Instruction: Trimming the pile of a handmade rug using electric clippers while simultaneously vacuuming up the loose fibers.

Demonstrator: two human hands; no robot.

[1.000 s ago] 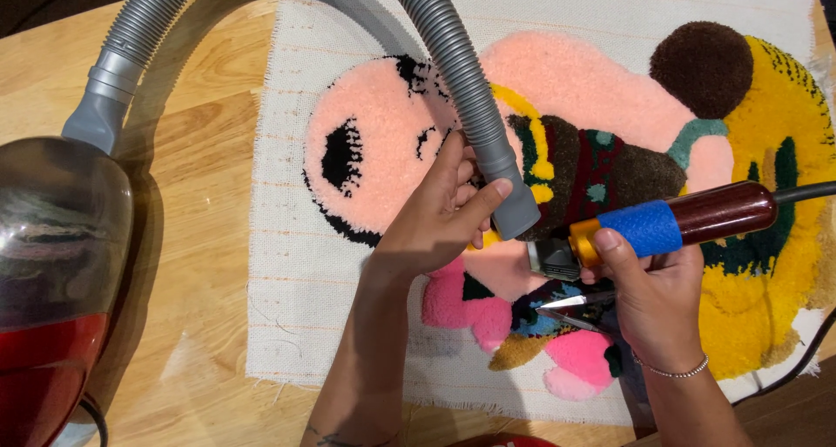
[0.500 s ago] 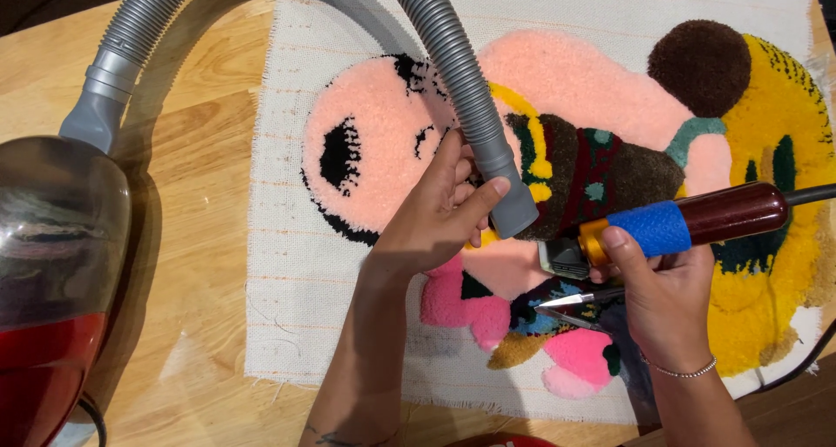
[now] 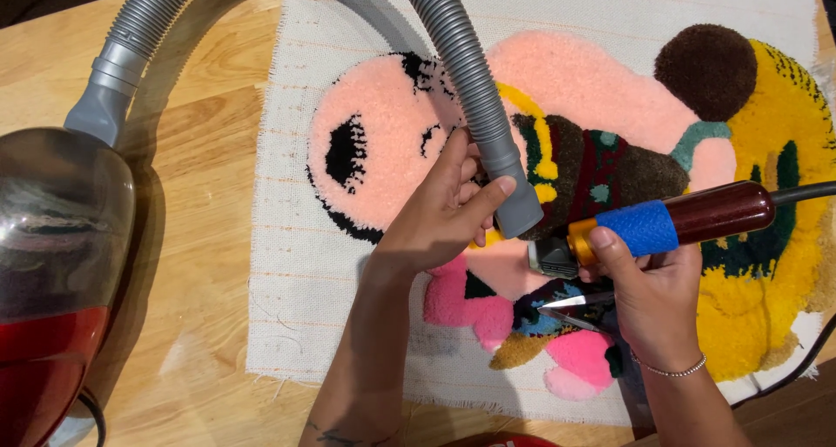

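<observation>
- Head view: tufted rug (image 3: pixel 610 90) is spread on its backing cloth (image 3: pixel 296 238) over the wooden table (image 3: pixel 200 151).
- Left hand (image 3: pixel 440 216), fingers curled shut, holds the vacuum hose (image 3: pixel 475 99) nozzle on the rug's middle.
- Right hand (image 3: pixel 649 295), just beside the nozzle, is wrapped around the trimmer (image 3: pixel 662 225); scissors (image 3: pixel 575 312) are tucked beneath it.
- Pile looks fully tufted; trimming is judged underway, and the backing remains uncut.
</observation>
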